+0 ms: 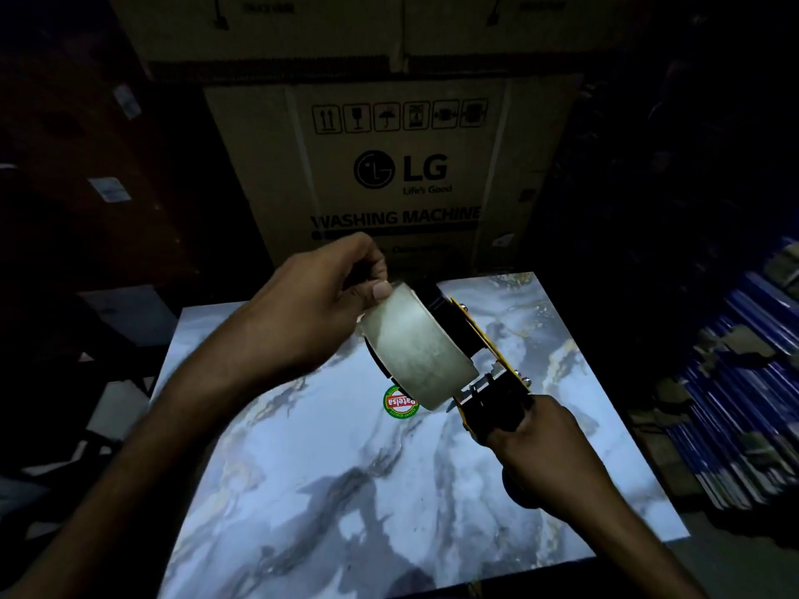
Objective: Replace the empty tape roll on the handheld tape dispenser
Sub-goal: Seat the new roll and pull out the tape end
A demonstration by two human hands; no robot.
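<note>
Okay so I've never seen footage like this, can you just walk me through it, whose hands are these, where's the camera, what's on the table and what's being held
There is one picture, taken by a camera on a person's head, looking forward and down, so the two bare hands belong to the wearer. No robot is involved.

The left hand grips a pale tape roll at its top edge. The right hand holds a yellow and black tape dispenser by its handle. The roll sits against the dispenser's side; whether it is fully seated on the hub I cannot tell.

Below them is a marble-patterned table carrying a round red and green sticker. Behind stands a cardboard box marked LG washing machine. The surroundings are dark.
</note>
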